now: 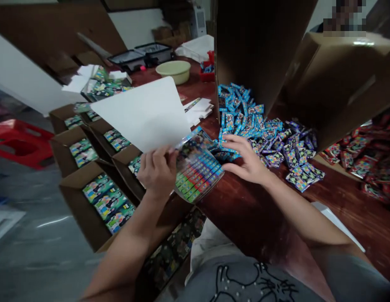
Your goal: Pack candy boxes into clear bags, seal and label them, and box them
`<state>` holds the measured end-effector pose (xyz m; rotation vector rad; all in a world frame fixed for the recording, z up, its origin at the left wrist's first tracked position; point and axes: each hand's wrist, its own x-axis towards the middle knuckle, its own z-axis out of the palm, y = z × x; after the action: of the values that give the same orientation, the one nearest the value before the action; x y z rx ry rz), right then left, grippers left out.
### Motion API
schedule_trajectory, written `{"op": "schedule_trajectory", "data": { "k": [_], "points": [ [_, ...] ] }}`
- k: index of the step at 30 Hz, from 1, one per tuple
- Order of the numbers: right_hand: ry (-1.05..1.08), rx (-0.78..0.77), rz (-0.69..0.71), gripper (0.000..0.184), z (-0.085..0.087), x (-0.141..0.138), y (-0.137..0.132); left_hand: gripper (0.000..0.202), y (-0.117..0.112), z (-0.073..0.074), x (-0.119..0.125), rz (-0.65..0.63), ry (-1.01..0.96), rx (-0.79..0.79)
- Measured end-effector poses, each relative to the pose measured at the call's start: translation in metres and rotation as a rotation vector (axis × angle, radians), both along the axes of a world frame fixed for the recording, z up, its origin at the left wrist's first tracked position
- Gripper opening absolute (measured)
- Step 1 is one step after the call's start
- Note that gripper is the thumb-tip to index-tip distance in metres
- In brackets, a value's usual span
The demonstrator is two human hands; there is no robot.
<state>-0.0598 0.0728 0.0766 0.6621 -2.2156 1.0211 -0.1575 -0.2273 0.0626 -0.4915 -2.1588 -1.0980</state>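
A flat pack (199, 170) with rows of small blue, red and green pieces is held above the table edge, tilted, with a shiny clear surface. My left hand (158, 170) is closed at its left edge, fingertips pinched together. My right hand (247, 161) is beside its right edge, fingers apart, the thumb at or very near the corner. A large white panel (147, 111) rises behind the pack; whether the two are joined is hidden by my left hand. Blue sachets (239, 109) lie heaped just beyond my right fingers, with purple sachets (292, 147) to their right.
Open cartons (77, 178) of green printed packs stand at the left. Red sachets (365, 147) are piled at right by large brown cardboard (260, 50). A pale green basin (174, 71) and dark cases (128, 58) sit farther back. A red stool (21, 142) is at far left.
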Motion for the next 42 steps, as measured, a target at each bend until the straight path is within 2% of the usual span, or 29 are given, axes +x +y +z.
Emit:
{"op": "schedule_trajectory", "data": {
  "k": [2, 3, 5, 7, 9, 11, 14, 16, 19, 21, 24, 28, 31, 34, 37, 39, 42],
  "points": [
    [0.054, 0.157, 0.02, 0.067, -0.014, -0.058, -0.022, 0.039, -0.009, -0.006, -0.041, 0.014, 0.066, -0.119],
    [0.079, 0.246, 0.027, 0.066, -0.022, -0.086, -0.033, 0.039, -0.012, -0.012, -0.054, 0.001, 0.062, -0.206],
    [0.11, 0.411, 0.02, 0.06, -0.04, -0.132, -0.052, 0.037, -0.019, -0.027, -0.065, -0.012, 0.055, -0.397],
    [0.114, 0.526, 0.004, 0.05, -0.057, -0.163, -0.065, 0.036, -0.027, -0.041, -0.06, 0.019, 0.09, -0.568],
    [0.095, 0.59, 0.014, 0.043, -0.071, -0.177, -0.071, 0.035, -0.036, -0.051, -0.045, 0.075, 0.152, -0.689],
    [0.09, 0.618, 0.035, 0.041, -0.081, -0.18, -0.072, 0.034, -0.041, -0.055, -0.03, 0.091, 0.191, -0.755],
    [0.121, 0.617, -0.002, 0.038, -0.085, -0.175, -0.07, 0.031, -0.042, -0.057, -0.019, 0.027, 0.166, -0.774],
    [0.109, 0.636, -0.045, 0.037, -0.083, -0.171, -0.07, 0.033, -0.037, -0.059, -0.019, 0.014, 0.08, -0.758],
    [-0.019, 0.736, -0.062, 0.036, -0.076, -0.166, -0.072, 0.043, -0.032, -0.063, -0.021, 0.046, -0.106, -0.76],
    [-0.104, 0.787, -0.058, 0.033, -0.069, -0.163, -0.074, 0.051, -0.033, -0.062, -0.023, 0.019, -0.18, -0.788],
    [-0.201, 0.838, -0.061, 0.03, -0.049, -0.162, -0.078, 0.057, -0.041, -0.048, -0.033, -0.119, -0.245, -0.837],
    [-0.483, 1.052, -0.026, 0.04, -0.008, -0.179, -0.086, 0.046, -0.048, -0.021, -0.069, -0.321, -0.42, -0.871],
    [-0.611, 1.153, 0.045, 0.039, 0.016, -0.196, -0.092, 0.052, -0.042, -0.013, -0.093, -0.373, -0.473, -0.859],
    [-0.682, 1.191, 0.046, 0.038, 0.026, -0.202, -0.098, 0.061, -0.034, -0.024, -0.092, -0.293, -0.302, -0.846],
    [-0.714, 1.196, 0.023, 0.041, 0.028, -0.194, -0.103, 0.06, -0.029, -0.042, -0.077, -0.15, -0.073, -0.813],
    [-0.724, 1.191, 0.011, 0.043, 0.027, -0.187, -0.104, 0.057, -0.027, -0.051, -0.069, -0.078, -0.025, -0.788],
    [-0.744, 1.184, -0.027, 0.045, 0.025, -0.179, -0.102, 0.055, -0.024, -0.056, -0.069, -0.121, -0.026, -0.783]
  ]
}}
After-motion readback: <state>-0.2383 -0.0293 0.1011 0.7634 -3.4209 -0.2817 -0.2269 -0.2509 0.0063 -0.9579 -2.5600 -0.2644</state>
